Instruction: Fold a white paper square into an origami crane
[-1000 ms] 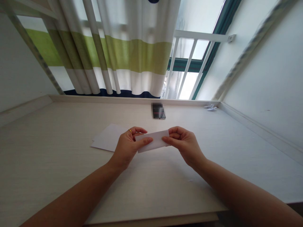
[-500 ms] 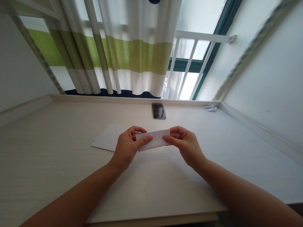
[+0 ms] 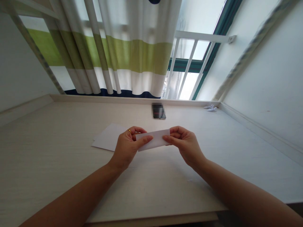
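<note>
A narrow white strip of paper (image 3: 157, 138) is stretched between both hands above the table, tilted slightly up to the right. My left hand (image 3: 127, 144), with a gold ring on one finger, pinches its left end, thumb on top and fingers behind. At the other end, my right hand (image 3: 184, 142) holds it the same way, the thumb pressed near the lower edge. The fingertips behind the paper are partly hidden. Beside my left hand lie white paper sheets (image 3: 106, 138), partly covered by that hand.
A dark phone-like object (image 3: 158, 111), partly pixelated, lies near the table's back edge. Small crumpled or folded white paper pieces (image 3: 210, 108) sit in the far right corner. The pale table (image 3: 59, 157) has a raised rim; behind it are a striped curtain (image 3: 142, 56) and white railing (image 3: 188, 66).
</note>
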`<act>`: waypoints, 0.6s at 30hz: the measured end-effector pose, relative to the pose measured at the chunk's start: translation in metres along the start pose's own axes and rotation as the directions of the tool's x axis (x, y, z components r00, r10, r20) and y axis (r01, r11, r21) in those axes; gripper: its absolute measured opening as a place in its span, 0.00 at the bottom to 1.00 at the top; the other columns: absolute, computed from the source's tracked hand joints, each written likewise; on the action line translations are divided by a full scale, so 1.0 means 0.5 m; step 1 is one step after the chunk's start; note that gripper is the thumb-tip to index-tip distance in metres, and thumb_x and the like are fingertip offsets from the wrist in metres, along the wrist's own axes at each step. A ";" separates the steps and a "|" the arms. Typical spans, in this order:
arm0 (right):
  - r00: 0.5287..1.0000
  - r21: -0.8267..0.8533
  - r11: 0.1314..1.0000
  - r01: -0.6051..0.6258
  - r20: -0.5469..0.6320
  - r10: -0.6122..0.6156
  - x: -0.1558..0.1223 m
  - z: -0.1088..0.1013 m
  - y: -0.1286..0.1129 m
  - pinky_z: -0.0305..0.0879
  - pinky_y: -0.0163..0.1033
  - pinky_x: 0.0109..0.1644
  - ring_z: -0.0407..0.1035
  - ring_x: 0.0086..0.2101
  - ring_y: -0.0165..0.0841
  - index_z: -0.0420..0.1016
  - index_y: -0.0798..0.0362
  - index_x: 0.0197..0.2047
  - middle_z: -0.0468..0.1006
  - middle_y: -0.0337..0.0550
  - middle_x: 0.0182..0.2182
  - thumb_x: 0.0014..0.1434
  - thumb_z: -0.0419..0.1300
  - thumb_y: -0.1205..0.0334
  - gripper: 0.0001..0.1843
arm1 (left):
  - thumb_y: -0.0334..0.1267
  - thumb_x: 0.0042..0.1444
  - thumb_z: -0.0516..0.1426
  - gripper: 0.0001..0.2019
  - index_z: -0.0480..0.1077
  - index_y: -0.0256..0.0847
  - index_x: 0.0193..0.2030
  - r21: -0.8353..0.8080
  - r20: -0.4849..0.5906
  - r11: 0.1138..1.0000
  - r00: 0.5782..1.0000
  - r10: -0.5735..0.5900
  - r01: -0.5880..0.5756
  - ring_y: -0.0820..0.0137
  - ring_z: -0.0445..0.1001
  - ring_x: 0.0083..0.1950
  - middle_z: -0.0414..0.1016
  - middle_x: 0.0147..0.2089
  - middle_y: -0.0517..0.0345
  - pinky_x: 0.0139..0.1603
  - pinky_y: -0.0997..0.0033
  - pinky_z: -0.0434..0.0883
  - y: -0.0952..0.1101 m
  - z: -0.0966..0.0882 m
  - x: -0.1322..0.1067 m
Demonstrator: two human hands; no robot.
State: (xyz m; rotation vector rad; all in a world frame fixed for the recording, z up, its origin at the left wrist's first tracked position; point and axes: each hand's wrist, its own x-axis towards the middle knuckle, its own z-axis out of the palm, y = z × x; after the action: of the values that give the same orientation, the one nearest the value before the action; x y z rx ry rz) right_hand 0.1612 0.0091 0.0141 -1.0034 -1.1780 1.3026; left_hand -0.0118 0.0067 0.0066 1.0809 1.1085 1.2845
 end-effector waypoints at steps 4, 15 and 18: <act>1.000 0.001 1.000 -0.001 0.001 0.001 -0.001 0.000 0.000 0.66 0.35 0.31 0.68 0.24 0.27 0.70 0.55 0.27 0.76 0.37 0.22 0.39 0.67 0.65 0.11 | 0.39 0.34 0.65 0.16 0.67 0.39 0.29 -0.007 0.011 1.000 1.000 0.003 -0.003 0.77 0.67 0.21 0.71 0.20 0.65 0.21 0.80 0.63 -0.002 0.000 0.002; 1.000 -0.044 0.999 -0.006 -0.012 0.005 -0.004 0.000 -0.002 0.66 0.37 0.31 0.68 0.24 0.28 0.70 0.54 0.27 0.75 0.37 0.22 0.38 0.67 0.63 0.12 | 0.38 0.33 0.66 0.16 0.67 0.39 0.29 -0.007 0.015 1.000 1.000 0.001 -0.001 0.76 0.68 0.21 0.71 0.21 0.65 0.22 0.78 0.64 -0.004 0.000 0.003; 1.000 -0.040 0.999 0.001 -0.015 -0.001 -0.004 0.001 -0.002 0.66 0.36 0.31 0.68 0.24 0.28 0.70 0.54 0.27 0.75 0.37 0.22 0.38 0.67 0.63 0.12 | 0.38 0.33 0.66 0.15 0.67 0.39 0.29 0.004 0.011 1.000 1.000 0.004 -0.004 0.77 0.67 0.21 0.71 0.21 0.65 0.21 0.79 0.63 -0.004 0.000 0.002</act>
State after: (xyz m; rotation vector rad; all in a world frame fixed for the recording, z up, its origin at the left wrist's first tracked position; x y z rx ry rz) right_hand 0.1611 0.0068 0.0150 -1.0394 -1.1973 1.2734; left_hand -0.0115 0.0078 0.0044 1.0921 1.1018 1.2789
